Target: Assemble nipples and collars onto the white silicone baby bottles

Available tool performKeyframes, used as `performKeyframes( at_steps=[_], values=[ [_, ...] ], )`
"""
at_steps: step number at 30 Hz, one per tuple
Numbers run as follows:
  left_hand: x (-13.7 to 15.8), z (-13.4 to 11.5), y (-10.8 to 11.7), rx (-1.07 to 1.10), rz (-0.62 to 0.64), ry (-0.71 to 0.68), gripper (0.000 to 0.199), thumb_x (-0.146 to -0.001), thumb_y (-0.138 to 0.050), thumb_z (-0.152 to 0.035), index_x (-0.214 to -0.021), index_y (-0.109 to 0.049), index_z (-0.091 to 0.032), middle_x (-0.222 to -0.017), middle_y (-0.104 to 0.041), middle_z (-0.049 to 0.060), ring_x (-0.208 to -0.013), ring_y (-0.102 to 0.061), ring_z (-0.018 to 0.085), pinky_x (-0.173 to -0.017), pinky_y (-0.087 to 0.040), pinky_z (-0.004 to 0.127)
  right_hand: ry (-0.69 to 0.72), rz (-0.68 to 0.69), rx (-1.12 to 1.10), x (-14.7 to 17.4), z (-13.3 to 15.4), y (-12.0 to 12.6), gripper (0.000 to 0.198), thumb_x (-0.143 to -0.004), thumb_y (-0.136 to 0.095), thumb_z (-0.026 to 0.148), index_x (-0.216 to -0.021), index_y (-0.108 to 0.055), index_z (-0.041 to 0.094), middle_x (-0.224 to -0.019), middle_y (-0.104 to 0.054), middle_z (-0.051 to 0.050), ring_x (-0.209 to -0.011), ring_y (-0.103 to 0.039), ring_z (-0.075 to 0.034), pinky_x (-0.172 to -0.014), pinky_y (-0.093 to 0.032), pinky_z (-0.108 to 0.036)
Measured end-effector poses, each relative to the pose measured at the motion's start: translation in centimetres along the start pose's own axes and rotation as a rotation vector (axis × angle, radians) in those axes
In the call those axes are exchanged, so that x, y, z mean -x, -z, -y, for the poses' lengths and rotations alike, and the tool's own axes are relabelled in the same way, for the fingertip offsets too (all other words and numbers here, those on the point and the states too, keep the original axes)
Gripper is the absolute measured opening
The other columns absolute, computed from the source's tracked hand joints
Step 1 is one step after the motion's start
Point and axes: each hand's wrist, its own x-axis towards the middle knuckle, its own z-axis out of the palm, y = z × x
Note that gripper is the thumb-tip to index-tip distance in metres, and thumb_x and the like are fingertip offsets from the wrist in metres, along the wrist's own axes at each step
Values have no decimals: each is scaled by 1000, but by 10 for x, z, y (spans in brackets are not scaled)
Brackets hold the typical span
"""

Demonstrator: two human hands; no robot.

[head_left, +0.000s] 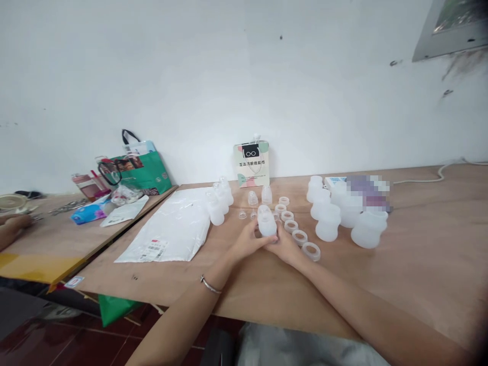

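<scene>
In the middle of the table, a translucent white baby bottle (266, 222) with a clear dome cap stands upright between my hands. My left hand (247, 241) is closed around its left side, thumb along the lower front. From the right, my right hand (285, 245) grips the lower part; some of its fingers are hidden behind the bottle. Just right of it, a row of white collar rings (299, 237) runs away from me. Behind the bottle are small domed pieces (252, 198) and clear discs (243, 215). Several capped bottles (217, 211) are grouped on the left.
Several uncapped bottle bodies (328, 222) stand on the right, near a partly blurred box (368, 190). A white plastic mailer (163, 223) lies left. A paper bag (251, 165) leans against the wall. On the adjoining left table are a green bag (147, 175) and another person's hand (17, 223).
</scene>
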Motion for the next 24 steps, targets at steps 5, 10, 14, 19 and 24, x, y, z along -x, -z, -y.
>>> performKeyframes(
  at_steps=[5, 10, 14, 19, 24],
  values=[
    [23, -4, 26, -106, -226, 59, 46, -65, -69, -38, -103, -55, -16, -103, -64, 9, -95, -60, 23, -83, -47, 36, -33, 45, 97, 4, -1, -1, 57, -57, -72, 40, -101, -42, 20, -102, -58, -8, -98, -56, -23, -86, -42, -40],
    [45, 3, 86, -398, -561, 229, 50, -64, -65, -47, -101, -55, -15, -100, -64, 10, -88, -61, 24, -74, -48, 34, -49, 45, 169, 4, -6, -2, 54, -59, -70, 44, -100, -42, 23, -103, -56, -5, -103, -54, -22, -91, -39, -40],
    [49, 15, 118, -628, -576, 318, 50, -64, -62, -50, -100, -55, -16, -97, -65, 9, -88, -60, 25, -72, -46, 33, -26, 46, 173, 5, -5, -2, 50, -62, -68, 43, -99, -42, 23, -102, -56, -4, -102, -54, -20, -91, -39, -38],
    [39, 26, 128, -795, -548, 360, 48, -64, -60, -54, -93, -55, -16, -87, -64, 7, -79, -60, 23, -65, -43, 29, -31, 57, 182, 6, -1, -1, 46, -64, -67, 41, -97, -42, 23, -102, -56, -4, -103, -53, -20, -92, -38, -38],
    [27, 35, 132, -858, -550, 395, 49, -63, -60, -54, -91, -55, -14, -85, -64, 9, -77, -59, 23, -65, -42, 30, -29, 50, 172, 5, -4, -1, 45, -64, -67, 41, -97, -42, 23, -101, -56, -5, -102, -53, -20, -92, -38, -39]
  ],
)
